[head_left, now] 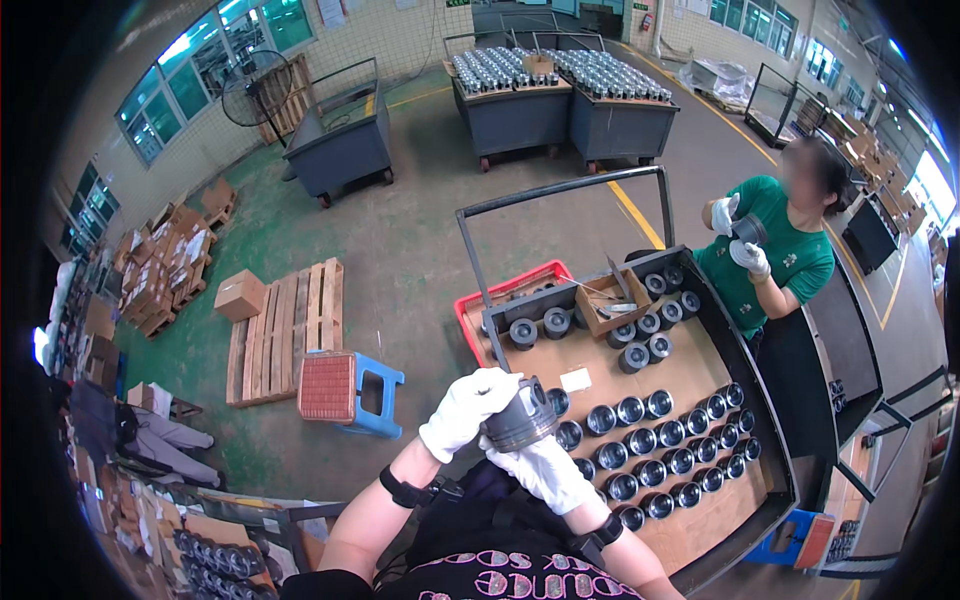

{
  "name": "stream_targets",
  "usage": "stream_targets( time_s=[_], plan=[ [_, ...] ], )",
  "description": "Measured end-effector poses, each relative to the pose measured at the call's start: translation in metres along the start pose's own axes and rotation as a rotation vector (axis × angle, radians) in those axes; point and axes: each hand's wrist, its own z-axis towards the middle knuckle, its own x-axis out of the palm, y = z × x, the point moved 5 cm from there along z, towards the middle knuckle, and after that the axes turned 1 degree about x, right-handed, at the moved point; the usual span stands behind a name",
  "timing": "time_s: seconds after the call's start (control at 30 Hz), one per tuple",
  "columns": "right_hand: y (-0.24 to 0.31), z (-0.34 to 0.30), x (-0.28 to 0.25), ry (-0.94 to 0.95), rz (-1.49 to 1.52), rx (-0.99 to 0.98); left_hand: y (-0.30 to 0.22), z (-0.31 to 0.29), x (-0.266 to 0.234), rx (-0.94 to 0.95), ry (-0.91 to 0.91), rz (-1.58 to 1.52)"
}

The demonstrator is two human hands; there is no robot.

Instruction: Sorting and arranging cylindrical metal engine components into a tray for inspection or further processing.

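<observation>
Both gloved hands, left hand and right hand, grip one metal piston. Cart beside them holds rows of pistons.

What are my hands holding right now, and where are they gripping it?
Both gloved hands hold one metal piston: the left hand grips its upper side, the right hand cradles it from below.

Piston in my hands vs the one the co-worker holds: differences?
The piston in your hands looks lighter grey and lies tilted, gripped by left hand and right hand; the co-worker's piston looks darker, held at chest height. Yours hangs at the cart's near edge, theirs beyond its far side. Both are in white gloves.
</observation>
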Motion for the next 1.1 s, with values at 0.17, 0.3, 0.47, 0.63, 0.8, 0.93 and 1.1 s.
stream_targets(
  time_s=[0.17,0.3,0.47,0.63,0.8,0.93,1.1],
  plan=[
    [0.015,-0.001,-0.001,-0.053,-0.157,-0.143,-0.004,-0.012,0.001,0.191,-0.078,0.21],
    [0.037,-0.006,-0.005,-0.234,-0.372,-0.36,0.019,-0.024,0.006,0.038,-0.06,-0.529],
    [0.058,-0.016,0.003,-0.515,-1.253,-0.517,0.017,-0.023,0.026,-0.095,0.114,-0.936],
    [0.052,-0.019,0.049,-0.449,-1.066,-0.716,0.047,-0.01,0.023,-0.197,0.02,-0.936],
    [0.049,-0.023,0.079,-0.472,-1.753,-0.891,0.051,-0.009,0.026,-0.236,0.127,-1.033],
    [0.045,-0.015,0.058,-0.383,-1.606,-0.838,0.053,-0.01,0.021,-0.253,0.131,-1.119],
    [0.039,0.001,0.028,-0.206,-0.945,-0.651,0.024,-0.013,0.023,-0.044,0.067,-0.757]
  ],
)
